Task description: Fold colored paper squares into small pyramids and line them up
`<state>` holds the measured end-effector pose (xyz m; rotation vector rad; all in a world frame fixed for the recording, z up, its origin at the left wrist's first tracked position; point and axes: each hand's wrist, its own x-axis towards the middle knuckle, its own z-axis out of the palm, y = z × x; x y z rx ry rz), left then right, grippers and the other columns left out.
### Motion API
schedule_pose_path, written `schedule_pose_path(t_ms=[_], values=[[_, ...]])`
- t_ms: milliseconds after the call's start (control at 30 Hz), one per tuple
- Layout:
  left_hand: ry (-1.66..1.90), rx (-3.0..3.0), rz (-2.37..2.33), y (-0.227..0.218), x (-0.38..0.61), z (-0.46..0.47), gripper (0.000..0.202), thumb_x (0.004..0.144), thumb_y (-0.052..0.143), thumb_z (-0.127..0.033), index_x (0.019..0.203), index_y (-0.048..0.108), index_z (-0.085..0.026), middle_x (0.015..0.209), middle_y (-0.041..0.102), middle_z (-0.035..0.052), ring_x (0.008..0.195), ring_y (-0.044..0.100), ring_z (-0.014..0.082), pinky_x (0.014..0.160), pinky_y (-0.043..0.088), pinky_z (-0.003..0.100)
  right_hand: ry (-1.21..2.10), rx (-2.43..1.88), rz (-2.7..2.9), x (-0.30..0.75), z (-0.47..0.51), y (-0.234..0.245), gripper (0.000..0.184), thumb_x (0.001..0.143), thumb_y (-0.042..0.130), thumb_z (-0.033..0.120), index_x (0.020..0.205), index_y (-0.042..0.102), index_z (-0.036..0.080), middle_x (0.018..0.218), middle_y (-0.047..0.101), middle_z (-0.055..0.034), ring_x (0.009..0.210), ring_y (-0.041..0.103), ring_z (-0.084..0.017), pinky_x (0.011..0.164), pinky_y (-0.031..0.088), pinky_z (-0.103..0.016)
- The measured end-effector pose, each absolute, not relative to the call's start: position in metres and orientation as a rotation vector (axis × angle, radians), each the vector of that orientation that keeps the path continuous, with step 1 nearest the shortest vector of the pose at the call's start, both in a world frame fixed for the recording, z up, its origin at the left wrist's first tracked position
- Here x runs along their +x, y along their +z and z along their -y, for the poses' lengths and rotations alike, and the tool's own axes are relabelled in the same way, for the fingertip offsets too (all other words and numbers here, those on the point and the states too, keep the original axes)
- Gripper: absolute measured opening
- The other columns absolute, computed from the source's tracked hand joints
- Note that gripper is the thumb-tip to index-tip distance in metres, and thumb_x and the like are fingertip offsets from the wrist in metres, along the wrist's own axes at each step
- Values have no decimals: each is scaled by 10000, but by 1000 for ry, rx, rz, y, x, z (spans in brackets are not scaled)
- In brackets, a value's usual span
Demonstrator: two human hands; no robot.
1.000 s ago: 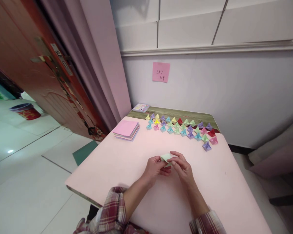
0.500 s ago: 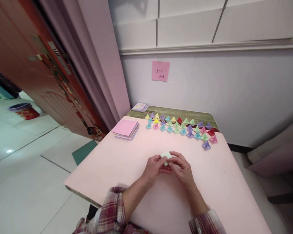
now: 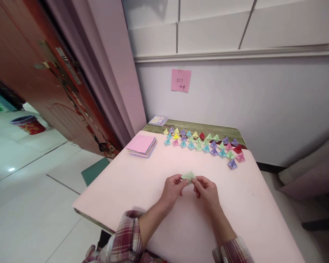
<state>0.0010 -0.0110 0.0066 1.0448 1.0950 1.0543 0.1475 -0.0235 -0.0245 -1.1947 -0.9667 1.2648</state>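
A small piece of pale green folded paper (image 3: 189,176) is held above the middle of the pink-covered table (image 3: 120,190). My left hand (image 3: 172,190) pinches its left side between thumb and fingers. On the right side, my right hand (image 3: 207,190) grips it the same way, thumb in front. The thumbs cover the paper's lower part. Beyond my hands stand several folded paper pieces (image 3: 214,151) in many colours, set in rough rows. One purple folded piece (image 3: 232,164) sits nearest to me at the right end.
A stack of square paper (image 3: 141,144), pink on top, lies at the table's left. Behind it is a printed packet (image 3: 158,121). A pink note (image 3: 181,80) with writing hangs on the wall. At left are a red door (image 3: 41,73) and a bin (image 3: 29,125).
The green paper has turned and now shows a pointed, triangular top. My right fingers have drawn back from over it to pinch its right side. My left hand stays in nearly the same place.
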Motion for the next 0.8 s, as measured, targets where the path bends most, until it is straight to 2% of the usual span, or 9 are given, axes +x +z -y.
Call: schedule_pose_path(t_ms=[100, 200, 267, 367, 500, 667, 800], values=[[1056, 971, -1091, 9, 1, 11, 314, 663, 753, -393, 833, 653, -148, 442, 503, -71, 355, 410, 66, 401, 345, 198, 1315, -1153, 903, 147, 24, -23, 361, 689, 753, 496, 855, 682, 184, 511, 573, 42, 375, 453, -86, 362, 359, -209], [1027, 898, -1023, 15, 0, 13, 306, 670, 746, -365, 855, 627, -152, 622, 655, 0, 433, 539, 96, 498, 460, 242, 1360, -1105, 864, 147, 26, -20, 367, 679, 773, 475, 876, 682, 179, 575, 637, 12, 434, 542, -113, 409, 435, -224], [1003, 878, -973, 19, -2, 14, 300, 667, 750, -356, 843, 618, -151, 704, 683, 25, 498, 591, 116, 569, 506, 277, 1379, -1093, 868, 146, 26, -18, 367, 673, 777, 476, 867, 686, 178, 633, 671, -11, 495, 597, -138, 464, 488, -249], [989, 881, -923, 20, -3, 14, 332, 640, 782, -340, 854, 616, -149, 701, 679, 24, 560, 619, 134, 616, 534, 304, 1381, -1071, 905, 146, 26, -17, 359, 666, 784, 474, 843, 693, 176, 683, 689, -25, 582, 638, -166, 554, 537, -289], [1062, 884, -962, 18, -3, 14, 323, 662, 775, -379, 813, 617, -142, 679, 669, 23, 589, 629, 143, 612, 546, 303, 1338, -1036, 963, 146, 26, -18, 290, 684, 783, 435, 816, 690, 193, 721, 685, -12, 662, 638, -166, 647, 535, -299], [1143, 948, -1024, 14, -3, 12, 304, 670, 768, -381, 753, 604, -138, 683, 676, 24, 608, 649, 152, 644, 551, 305, 1285, -1077, 1005, 145, 27, -19, 251, 719, 756, 426, 795, 692, 195, 717, 680, -18, 681, 622, -165, 678, 512, -297], [1162, 937, -1034, 10, -3, 10, 367, 639, 792, -370, 844, 583, -149, 691, 694, 23, 594, 654, 154, 638, 547, 303, 1281, -1083, 959, 144, 25, -22, 274, 713, 759, 432, 803, 661, 193, 724, 672, -18, 650, 622, -161, 644, 517, -298]])
